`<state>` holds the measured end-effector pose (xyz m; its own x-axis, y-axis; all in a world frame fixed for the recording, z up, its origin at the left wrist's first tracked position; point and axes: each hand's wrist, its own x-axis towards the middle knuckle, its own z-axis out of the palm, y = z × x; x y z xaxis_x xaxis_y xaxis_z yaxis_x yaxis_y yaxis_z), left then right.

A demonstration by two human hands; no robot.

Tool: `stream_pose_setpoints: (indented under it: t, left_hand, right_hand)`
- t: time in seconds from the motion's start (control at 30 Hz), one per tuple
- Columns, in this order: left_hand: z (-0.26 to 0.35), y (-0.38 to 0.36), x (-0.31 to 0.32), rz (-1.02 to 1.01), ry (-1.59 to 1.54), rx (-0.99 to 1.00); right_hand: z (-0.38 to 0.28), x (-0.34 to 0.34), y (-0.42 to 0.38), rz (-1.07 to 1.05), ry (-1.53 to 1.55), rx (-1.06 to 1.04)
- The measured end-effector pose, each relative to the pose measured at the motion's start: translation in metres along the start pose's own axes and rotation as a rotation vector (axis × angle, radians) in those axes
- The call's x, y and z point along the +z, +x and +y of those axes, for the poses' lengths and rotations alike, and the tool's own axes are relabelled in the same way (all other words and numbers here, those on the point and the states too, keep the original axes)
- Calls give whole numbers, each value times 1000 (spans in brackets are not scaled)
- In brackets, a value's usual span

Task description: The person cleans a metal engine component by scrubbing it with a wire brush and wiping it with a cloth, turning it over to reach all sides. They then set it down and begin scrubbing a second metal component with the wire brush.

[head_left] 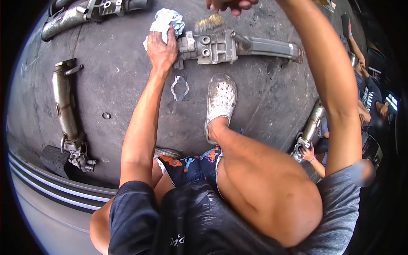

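A metal EGR cooler (272,49) with a cast valve housing (214,47) lies across the floor beyond my foot. My left hand (162,50) is at the housing's left end, its fingers closed over a crumpled white and blue rag (168,20). At the top edge, partly cut off, my right hand (231,5) has curled fingers. A brush with tan bristles (209,23) hangs just below it, blurred; its handle is mostly hidden by the hand. Nearer to me, a flat ring-shaped gasket (180,88) lies on the floor.
A second cooler (66,108) lies at left, near a small ring clamp (106,115). Another metal assembly (85,17) is at the upper left. My clog (222,95) stands near the housing. At right, another person's hand (307,152) holds a similar cooler (313,121).
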<state>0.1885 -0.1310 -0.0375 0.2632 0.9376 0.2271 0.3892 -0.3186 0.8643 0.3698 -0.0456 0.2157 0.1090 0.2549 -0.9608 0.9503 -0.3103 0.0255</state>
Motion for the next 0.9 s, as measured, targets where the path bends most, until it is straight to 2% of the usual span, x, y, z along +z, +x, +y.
stream_pose_setpoints:
  t: [0.03, 0.13, 0.17, 0.27, 0.33, 0.4, 0.47, 0.5, 0.57, 0.6, 0.7, 0.73, 0.8, 0.87, 0.9]
  left_hand:
    - [-1, 3, -1, 12, -14, -13]
    - [-3, 2, -1, 3, 36, -45]
    - [-5, 1, 0, -17, 40, -93]
    - [-4, 5, 2, 18, -5, -54]
    - [-4, 5, 4, 6, -15, -52]
    - [0, 5, -1, -8, 10, -113]
    - [-3, 2, -2, -5, 30, -85]
    - [-2, 2, -2, -2, 16, -94]
    - [-2, 7, 0, 1, -46, -93]
    - [-4, 8, 2, 14, -38, -93]
    - [-3, 5, 1, -4, -7, -156]
    - [-4, 0, -2, -6, -7, -178]
    - [-3, 3, 1, 2, -25, -205]
    - [-8, 0, 7, 90, -19, -149]
    - [-5, 1, 6, 111, -38, -148]
  right_hand:
    - [0, -3, -21, 62, -38, -14]
    - [-12, 17, -28, -33, -37, -110]
    - [-18, 33, 8, -74, -40, 2]
    - [-36, 16, 23, -121, -159, 73]
    - [-38, 15, 11, 9, -139, 91]
    - [-62, 26, -57, 202, -312, 127]
    - [-32, 37, -32, 118, -102, -59]
    - [-27, 53, 4, 149, -293, -59]
    - [-37, 60, 21, 160, -180, 30]
    - [-22, 79, 42, 314, -363, -41]
    - [-13, 89, -24, 458, 40, -89]
    - [0, 99, -24, 586, -57, -164]
    - [7, 122, -30, 748, -42, -285]
    - [-14, 147, 10, 723, 107, -239]
    - [-13, 152, 50, 735, 16, -343]
